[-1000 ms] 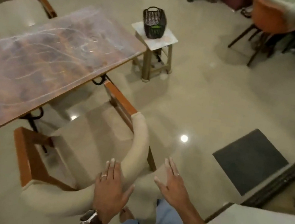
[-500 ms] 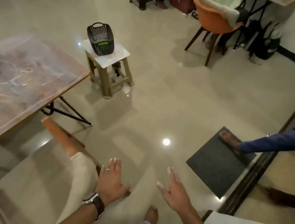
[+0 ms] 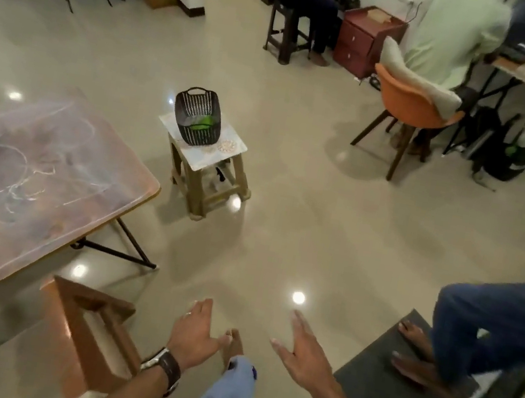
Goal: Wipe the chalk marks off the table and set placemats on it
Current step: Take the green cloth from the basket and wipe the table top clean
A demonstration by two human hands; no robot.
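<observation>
The brown marbled folding table top (image 3: 31, 181), a glossy surface scrawled with white chalk marks (image 3: 20, 174), fills the left of the view, its rounded corner pointing toward the middle of the room. Just beyond that corner stands a small beige plastic stool (image 3: 205, 168) with a patterned white top, and on it sits a dark slatted plastic basket (image 3: 197, 116) holding something green that cannot be made out. Near the table's front edge, low in the view, is a wooden chair frame (image 3: 88, 319).

Both of the person's hands hang over the shiny beige tiled floor (image 3: 288, 203), well apart from the table. The left hand (image 3: 195, 335), with a watch on its wrist, has its grip apart and empty, fingers spread. The right hand (image 3: 306, 354) is likewise flat and empty, fingers extended forward.

A dark grey floor mat (image 3: 396, 388) lies to the right with another person's bare feet on it. Farther back stands an orange shell chair (image 3: 409, 101).
</observation>
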